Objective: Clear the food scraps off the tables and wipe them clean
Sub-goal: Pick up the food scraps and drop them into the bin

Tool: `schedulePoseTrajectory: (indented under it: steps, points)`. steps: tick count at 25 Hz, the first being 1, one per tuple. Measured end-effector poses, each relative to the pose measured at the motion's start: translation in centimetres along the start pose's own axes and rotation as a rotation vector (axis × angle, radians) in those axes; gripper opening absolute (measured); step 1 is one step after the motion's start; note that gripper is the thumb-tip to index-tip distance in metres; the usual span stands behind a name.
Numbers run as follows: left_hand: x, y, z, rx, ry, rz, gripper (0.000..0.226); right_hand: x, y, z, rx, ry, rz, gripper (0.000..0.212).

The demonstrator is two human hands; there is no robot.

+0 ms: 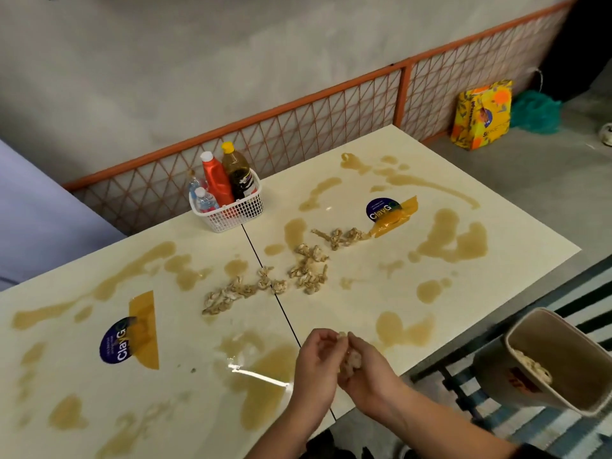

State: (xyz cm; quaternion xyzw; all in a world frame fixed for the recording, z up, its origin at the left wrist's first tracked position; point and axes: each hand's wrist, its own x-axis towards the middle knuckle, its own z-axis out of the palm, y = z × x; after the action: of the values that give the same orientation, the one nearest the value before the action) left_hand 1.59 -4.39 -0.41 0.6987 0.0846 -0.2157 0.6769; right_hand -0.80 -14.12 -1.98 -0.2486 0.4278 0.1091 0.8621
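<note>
Pale, noodle-like food scraps (308,270) lie strewn in loose heaps across the middle of the cream surface (371,303), straddling the seam between its two tabletops, amid brown spills (450,240). At the near edge the left hand (316,362) and right hand (369,372) curl together around a clump of scraps (351,359); the fingers hide how much they hold. A beige bin (563,339), cut off at the right, holds more scraps beside the surface. A white basket (231,213) of bottles stands at the far edge.

This is a casual eatery. Joined cream laminate tables (281,200) bear a white plastic basket (231,216) of red and brown sauce bottles (217,182).
</note>
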Motion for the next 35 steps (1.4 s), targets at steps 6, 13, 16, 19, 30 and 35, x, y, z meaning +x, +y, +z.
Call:
schedulePoseTrajectory:
  steps: [6, 13, 16, 19, 30, 35]
  points:
    - [-5.0, -1.8, 6.4, 0.227, 0.003, 0.069, 0.008, -4.7, -1.4, -5.2, 0.296, -0.021, 0.082, 0.036]
    - [-8.3, -3.5, 11.7, 0.248, -0.099, 0.009, 0.013, -4.8, -3.2, -15.0, -0.18, 0.042, -0.078, 0.041]
    - [-8.5, -3.3, 13.5, 0.256, -0.118, 0.054, 0.009, -4.5, -5.3, -20.5, -0.16, 0.194, -0.042, 0.035]
    - [-8.3, -3.3, 14.8, 0.221, -0.155, -0.002, 0.01, -4.5, -9.3, -27.2, -0.033, 0.282, -0.096, 0.041]
    - [-7.6, -3.2, 20.6, 0.218, -0.261, -0.119, 0.014, -1.9, -23.4, -37.9, 0.281, 0.526, -0.331, 0.051]
    - [-5.6, -2.8, 22.1, 0.256, -0.295, -0.103, 0.013, -3.1, -23.3, -36.3, -0.487, 0.762, -0.333, 0.071]
